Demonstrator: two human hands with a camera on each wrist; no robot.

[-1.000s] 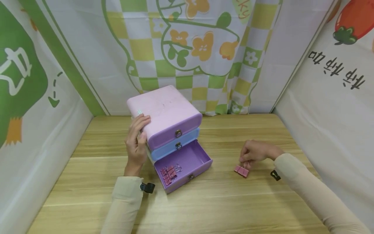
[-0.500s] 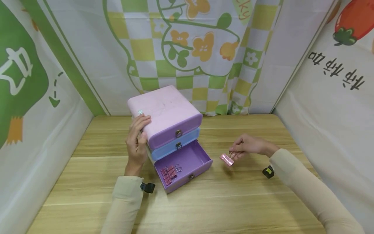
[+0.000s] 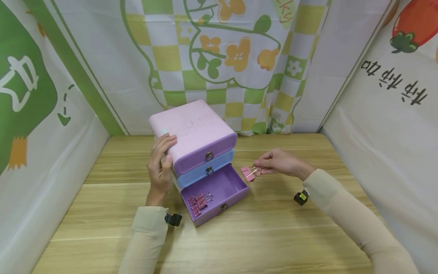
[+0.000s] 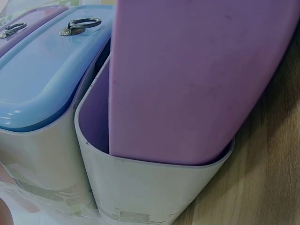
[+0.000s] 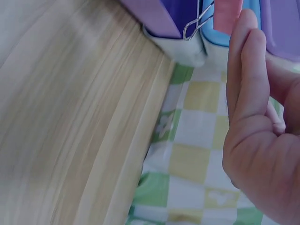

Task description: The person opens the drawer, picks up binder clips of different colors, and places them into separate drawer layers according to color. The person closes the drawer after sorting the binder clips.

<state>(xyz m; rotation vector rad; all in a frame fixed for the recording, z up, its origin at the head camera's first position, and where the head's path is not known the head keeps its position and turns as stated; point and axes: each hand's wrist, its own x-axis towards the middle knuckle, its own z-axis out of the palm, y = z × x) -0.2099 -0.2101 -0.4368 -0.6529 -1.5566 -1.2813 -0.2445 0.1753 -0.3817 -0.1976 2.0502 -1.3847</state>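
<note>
In the head view a small drawer cabinet [image 3: 195, 129] with a pink top stands on the table. Its bottom purple drawer [image 3: 222, 186] is pulled out and holds several pink binder clips [image 3: 199, 203] in the left front corner. My left hand [image 3: 159, 169] rests on the cabinet's left side, fingertips over the top edge. Just right of the drawer, my right hand [image 3: 278, 163] pinches another pink binder clip [image 3: 248, 174] by its wire handles, the clip body pointing at the drawer. That held clip [image 5: 227, 16] also shows at the top of the right wrist view.
Above the open drawer sit a closed blue drawer [image 3: 196, 173] and a closed purple drawer [image 3: 205, 154], each with a ring pull. Wooden table [image 3: 273, 236] surrounds the cabinet, and a checked curtain [image 3: 236, 99] hangs close behind it.
My right hand has lifted the binder clip off the table and carried it left and away from me, up to the drawer's right side. The left hand has stayed put.
</note>
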